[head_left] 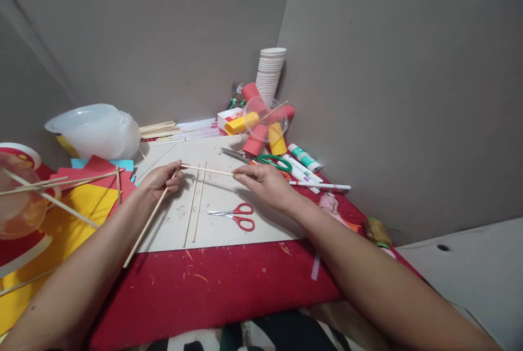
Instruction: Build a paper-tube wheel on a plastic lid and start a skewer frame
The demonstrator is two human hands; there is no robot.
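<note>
My left hand (162,181) is closed around a long wooden stick (145,225) that slants down to the left, and its fingertips also pinch one end of a shorter stick (206,170). My right hand (266,183) pinches the other end of that shorter stick, which lies level between both hands above a pale cutting board (212,225). Two more thin sticks (195,209) lie side by side on the board under the hands. Small red-handled scissors (237,215) rest on the board just below my right hand.
Green-handled scissors (269,161), a glue stick (304,157), a pen (321,185), red and yellow paper rolls (255,141) and stacked white cups (269,73) crowd the back right corner. Coloured paper sheets (81,204), more sticks and a white plastic tub (96,130) lie left. Grey walls close in behind.
</note>
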